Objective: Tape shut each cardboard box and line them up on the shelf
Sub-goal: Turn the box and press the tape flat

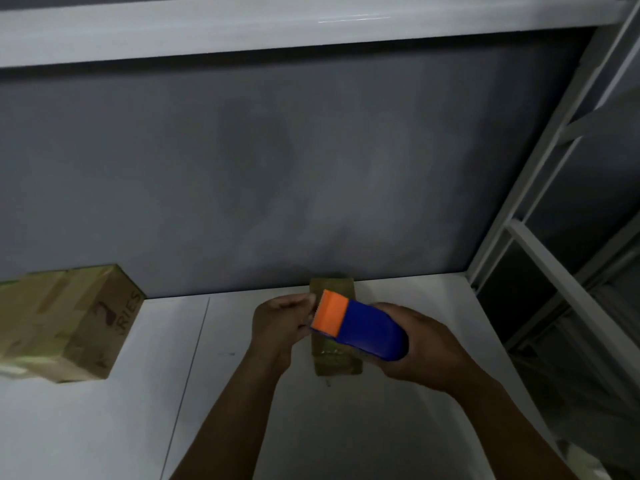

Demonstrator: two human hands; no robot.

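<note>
Located at centre of the white shelf board (138,410), far end against the grey back wall (277,168): small cardboard box (337,362), lying flat, glossy tape across its top, largely covered by the hands. Held just above it, tilted: tape dispenser (367,332), blue body, orange head with toothed edge pointing up and to the left. Gripped around the blue body by the right hand (429,351), fingers wrapped beneath, forearm entering from the lower right. Positioned at the orange head: left hand (280,323), fingers curled, tips at the toothed edge; pinching tape or nothing, cannot tell. Left forearm rising from bottom centre, both wrists close together. Well apart to the left, on the same board: larger cardboard box (69,320), taped over, red print on its side, near the back wall. Overhead: white upper shelf (242,29). To the right: white metal frame (554,237).
</note>
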